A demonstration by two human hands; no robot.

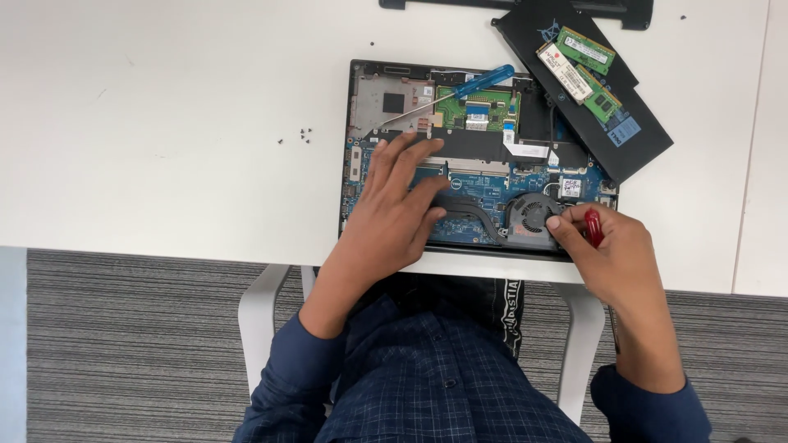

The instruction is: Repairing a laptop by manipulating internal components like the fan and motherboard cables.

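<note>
Here the left hand [400, 195] lies spread flat on the opened laptop [480, 156] on the white counter [164, 123]; the right hand [611, 246] pinches a red-handled tool [593, 227], probably a screwdriver, beside the fan [532, 215].

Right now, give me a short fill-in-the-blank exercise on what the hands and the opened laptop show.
1. The right hand grips a screwdriver with a ____ handle beside the fan.
2. The left hand rests ____ on the opened laptop.
3. The screwdriver lying across the laptop has a ____ handle.
4. The green memory modules lie on the black ____.

Missing words: red; flat; blue; battery
</note>
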